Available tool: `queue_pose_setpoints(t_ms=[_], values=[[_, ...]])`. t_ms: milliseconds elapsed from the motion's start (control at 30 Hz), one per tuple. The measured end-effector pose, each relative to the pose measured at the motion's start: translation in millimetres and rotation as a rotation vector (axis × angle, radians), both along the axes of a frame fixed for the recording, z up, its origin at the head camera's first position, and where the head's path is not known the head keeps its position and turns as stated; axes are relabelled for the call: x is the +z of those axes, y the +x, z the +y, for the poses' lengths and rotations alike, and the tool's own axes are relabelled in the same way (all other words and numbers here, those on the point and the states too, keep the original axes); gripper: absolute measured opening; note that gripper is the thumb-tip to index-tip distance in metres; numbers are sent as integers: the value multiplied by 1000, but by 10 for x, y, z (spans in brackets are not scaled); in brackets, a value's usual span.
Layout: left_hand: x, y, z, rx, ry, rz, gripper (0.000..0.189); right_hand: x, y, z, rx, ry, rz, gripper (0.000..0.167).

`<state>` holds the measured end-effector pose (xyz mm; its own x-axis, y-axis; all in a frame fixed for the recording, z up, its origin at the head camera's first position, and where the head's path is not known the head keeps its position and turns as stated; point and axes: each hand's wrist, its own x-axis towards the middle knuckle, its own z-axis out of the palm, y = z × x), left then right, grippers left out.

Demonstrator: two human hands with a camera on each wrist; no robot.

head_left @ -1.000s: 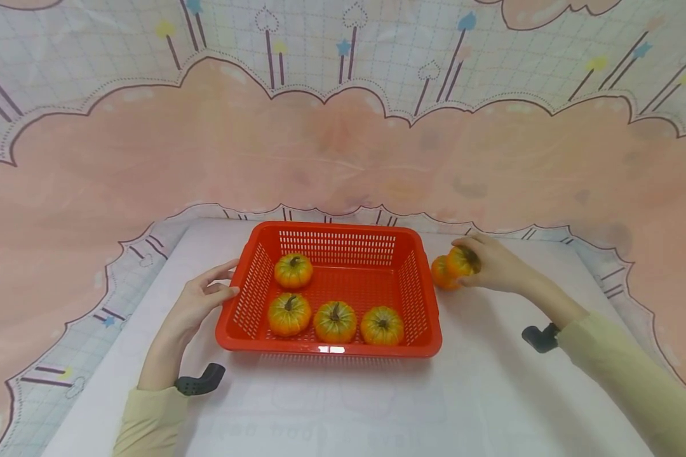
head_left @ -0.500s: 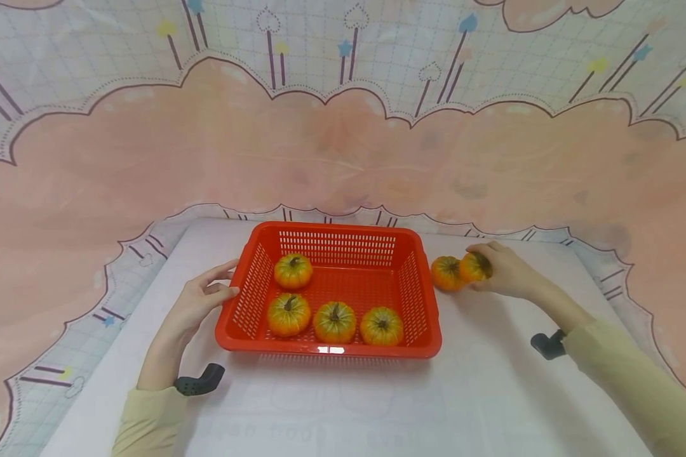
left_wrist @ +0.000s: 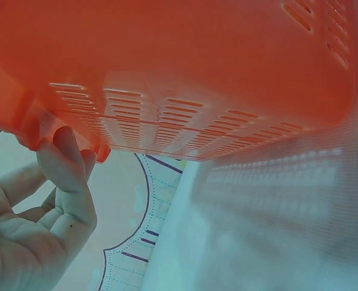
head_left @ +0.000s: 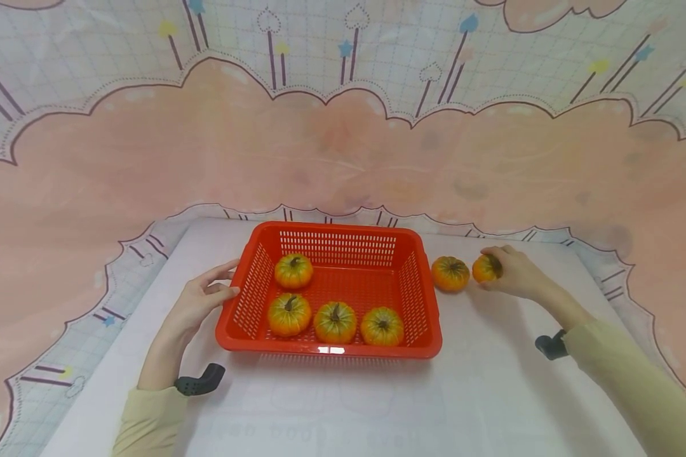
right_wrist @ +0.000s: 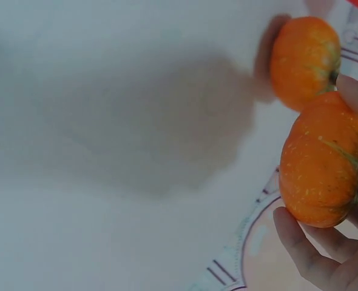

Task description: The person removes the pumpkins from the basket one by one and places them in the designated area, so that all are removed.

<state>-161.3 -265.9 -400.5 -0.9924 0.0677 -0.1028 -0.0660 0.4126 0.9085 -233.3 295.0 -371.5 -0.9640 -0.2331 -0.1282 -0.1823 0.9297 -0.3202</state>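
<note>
My right hand (head_left: pixel 517 274) holds a small orange pumpkin (head_left: pixel 486 269) by its sides, just above or at the table right of the red basket (head_left: pixel 328 350); I cannot tell whether it touches the table. In the right wrist view, thumb and fingers span that pumpkin (right_wrist: pixel 321 163). Another pumpkin (head_left: pixel 450 274) sits on the table between it and the basket. My left hand (head_left: pixel 193 304) grips the basket's left rim; in the left wrist view its bent fingers (left_wrist: pixel 70 176) meet the rim's underside. Inside the basket, one pumpkin (head_left: pixel 293 271) lies at the back left and three (head_left: pixel 335 322) along the front.
A white sheet covers the table (head_left: pixel 320 406). Behind it hangs a patterned pink and white cloth (head_left: pixel 343 152). Dark devices (head_left: pixel 201 379) are worn at both wrists, under pale sleeves.
My right hand has moved right and slightly down with its pumpkin. A gap has opened between it and the pumpkin beside the basket. The left hand and basket stay put.
</note>
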Motion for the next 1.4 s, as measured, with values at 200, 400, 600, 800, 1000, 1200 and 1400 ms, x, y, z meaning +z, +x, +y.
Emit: queue_pose_setpoints(t_ms=[200,400,600,800,1000,1200,1400], values=[[-25,-1,-17,-3,8,12,60,-113,-37,78,-26,-2,-12,70],[-40,-11,-24,-1,10,17,60,-183,-66,97,-51,1,-24,71],[-47,-17,-22,5,22,15,60,-273,-112,93,-68,8,-46,70],[-53,-22,-22,9,13,11,61,-343,-156,86,-74,2,-68,70],[-51,-23,-21,7,26,9,60,-370,-179,74,-86,6,-88,71],[-36,-24,-7,14,18,1,60,-424,-197,72,-95,10,-105,74],[-29,-19,-2,30,10,-5,61,-416,-197,41,-104,9,-114,75]])
